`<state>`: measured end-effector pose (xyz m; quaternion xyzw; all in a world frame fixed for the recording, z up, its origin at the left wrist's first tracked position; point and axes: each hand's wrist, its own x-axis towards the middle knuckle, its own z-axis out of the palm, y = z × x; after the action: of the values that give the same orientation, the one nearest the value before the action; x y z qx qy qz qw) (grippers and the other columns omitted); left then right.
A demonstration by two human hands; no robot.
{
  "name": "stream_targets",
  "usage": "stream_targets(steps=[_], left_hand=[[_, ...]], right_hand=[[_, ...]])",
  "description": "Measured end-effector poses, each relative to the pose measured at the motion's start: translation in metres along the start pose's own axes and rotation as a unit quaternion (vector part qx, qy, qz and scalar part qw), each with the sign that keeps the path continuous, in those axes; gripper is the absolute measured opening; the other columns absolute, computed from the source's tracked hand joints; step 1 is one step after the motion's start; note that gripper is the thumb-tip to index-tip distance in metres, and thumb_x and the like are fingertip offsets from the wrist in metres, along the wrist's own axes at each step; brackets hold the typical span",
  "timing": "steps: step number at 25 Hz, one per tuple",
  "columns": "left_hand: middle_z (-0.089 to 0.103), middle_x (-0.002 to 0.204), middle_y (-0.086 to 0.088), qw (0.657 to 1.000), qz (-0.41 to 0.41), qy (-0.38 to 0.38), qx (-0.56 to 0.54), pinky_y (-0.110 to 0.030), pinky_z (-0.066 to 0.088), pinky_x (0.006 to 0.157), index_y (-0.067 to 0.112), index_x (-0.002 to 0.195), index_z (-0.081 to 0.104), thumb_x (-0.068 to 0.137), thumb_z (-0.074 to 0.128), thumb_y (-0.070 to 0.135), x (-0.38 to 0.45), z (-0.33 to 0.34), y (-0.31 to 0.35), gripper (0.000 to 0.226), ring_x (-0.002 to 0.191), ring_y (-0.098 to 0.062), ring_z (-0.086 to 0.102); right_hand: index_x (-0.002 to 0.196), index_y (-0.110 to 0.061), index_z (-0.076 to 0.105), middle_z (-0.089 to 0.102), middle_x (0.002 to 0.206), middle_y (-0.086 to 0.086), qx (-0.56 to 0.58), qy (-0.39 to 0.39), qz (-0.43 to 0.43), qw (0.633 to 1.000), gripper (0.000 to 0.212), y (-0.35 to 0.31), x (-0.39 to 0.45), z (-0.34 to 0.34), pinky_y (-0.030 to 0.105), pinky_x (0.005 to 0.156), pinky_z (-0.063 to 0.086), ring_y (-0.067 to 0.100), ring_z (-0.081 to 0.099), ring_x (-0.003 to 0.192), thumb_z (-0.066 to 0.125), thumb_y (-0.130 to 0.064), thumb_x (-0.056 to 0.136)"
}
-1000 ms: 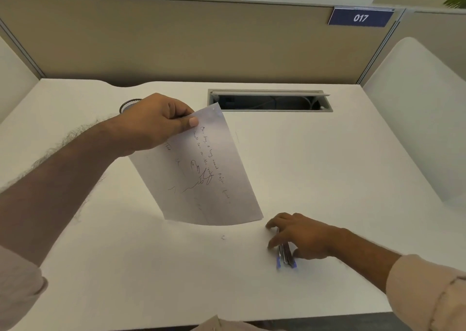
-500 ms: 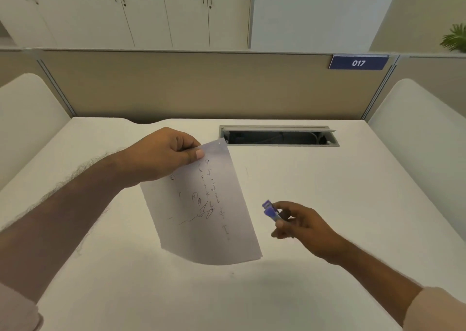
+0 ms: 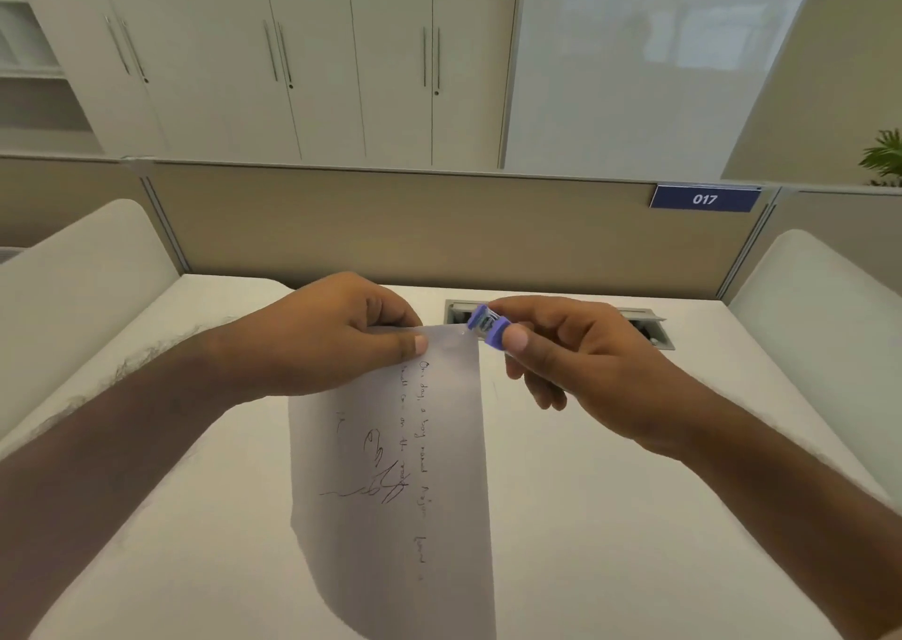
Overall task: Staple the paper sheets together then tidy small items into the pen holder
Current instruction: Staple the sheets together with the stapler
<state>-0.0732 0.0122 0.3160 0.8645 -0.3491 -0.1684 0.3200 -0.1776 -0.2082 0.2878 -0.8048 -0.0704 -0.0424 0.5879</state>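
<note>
White paper sheets (image 3: 429, 454) with handwriting hang in the air above the desk, pinched at their top edge by my left hand (image 3: 332, 342). My right hand (image 3: 576, 356) grips a small purple-blue stapler (image 3: 488, 329), whose front end sits at the sheets' top right corner. The pen holder is hidden from view.
The white desk (image 3: 634, 517) runs back to a beige partition (image 3: 439, 229) with a blue "017" plate (image 3: 704, 199). A cable slot (image 3: 654, 329) lies in the desk behind my right hand. White side panels (image 3: 83, 268) flank the desk.
My right hand picked the stapler up off the desk and brought it up and left to the sheets' top right corner. My left hand lifted the sheets higher. The view tilted upward.
</note>
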Motion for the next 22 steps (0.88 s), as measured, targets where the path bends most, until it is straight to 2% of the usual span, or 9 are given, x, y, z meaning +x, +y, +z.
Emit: stream_targets(steps=[4,7,9,11,14,17,22], left_hand=[[0.075,0.082,0.010,0.999,0.011,0.018,0.041,-0.042,0.059,0.078,0.029,0.083,0.075,0.094,0.061,0.035,-0.009,-0.006,0.008,0.019,0.077,-0.013,0.069],[0.074,0.082,0.006,0.998,0.014,0.035,0.047,-0.046,0.058,0.077,0.026,0.084,0.075,0.094,0.061,0.035,-0.014,-0.011,0.010,0.019,0.078,-0.019,0.068],[0.073,0.082,0.005,0.998,0.014,0.042,0.046,-0.046,0.058,0.076,0.025,0.083,0.074,0.094,0.061,0.034,-0.015,-0.012,0.011,0.019,0.078,-0.021,0.067],[0.073,0.081,0.005,0.998,0.015,0.042,0.049,-0.045,0.057,0.075,0.025,0.082,0.074,0.094,0.061,0.033,-0.015,-0.014,0.014,0.019,0.078,-0.021,0.067],[0.073,0.080,0.009,0.998,0.013,0.043,0.050,-0.036,0.056,0.070,0.026,0.081,0.074,0.093,0.061,0.034,-0.015,-0.014,0.019,0.020,0.073,-0.014,0.066],[0.073,0.079,0.011,0.998,0.015,0.040,0.056,-0.030,0.055,0.066,0.028,0.080,0.075,0.093,0.061,0.034,-0.014,-0.013,0.020,0.020,0.071,-0.008,0.066],[0.073,0.082,0.006,0.997,0.026,0.046,0.053,-0.044,0.059,0.072,0.028,0.084,0.074,0.092,0.060,0.039,-0.009,-0.012,0.017,0.019,0.077,-0.021,0.068]], right_hand=[[0.108,-0.030,0.069,0.069,0.087,0.003,-0.100,-0.019,-0.023,0.995,0.036,-0.016,-0.001,0.001,0.017,0.060,0.046,0.013,0.059,0.067,0.061,-0.051,0.080],[0.104,-0.025,0.071,0.065,0.074,0.000,-0.123,0.039,-0.043,0.991,0.036,-0.022,-0.001,-0.004,0.014,0.057,0.043,0.008,0.053,0.062,0.059,-0.048,0.079],[0.101,-0.027,0.072,0.062,0.069,-0.004,-0.124,0.038,-0.025,0.991,0.033,-0.024,0.000,-0.007,0.013,0.054,0.041,0.007,0.049,0.059,0.060,-0.048,0.079],[0.099,-0.030,0.072,0.062,0.070,-0.004,-0.120,0.000,-0.004,0.993,0.029,-0.024,0.001,-0.005,0.017,0.054,0.040,0.008,0.047,0.060,0.062,-0.048,0.079],[0.103,-0.034,0.071,0.069,0.084,0.002,-0.135,-0.044,-0.006,0.990,0.035,-0.022,0.001,0.000,0.033,0.060,0.046,0.012,0.049,0.066,0.063,-0.055,0.076],[0.104,-0.031,0.071,0.070,0.086,-0.005,-0.136,-0.047,-0.011,0.989,0.036,-0.025,0.002,0.001,0.026,0.063,0.049,0.003,0.054,0.066,0.065,-0.050,0.075],[0.104,-0.029,0.070,0.070,0.089,0.007,-0.117,-0.036,-0.034,0.992,0.034,-0.028,0.002,-0.005,0.025,0.061,0.046,0.013,0.051,0.066,0.067,-0.049,0.076]])
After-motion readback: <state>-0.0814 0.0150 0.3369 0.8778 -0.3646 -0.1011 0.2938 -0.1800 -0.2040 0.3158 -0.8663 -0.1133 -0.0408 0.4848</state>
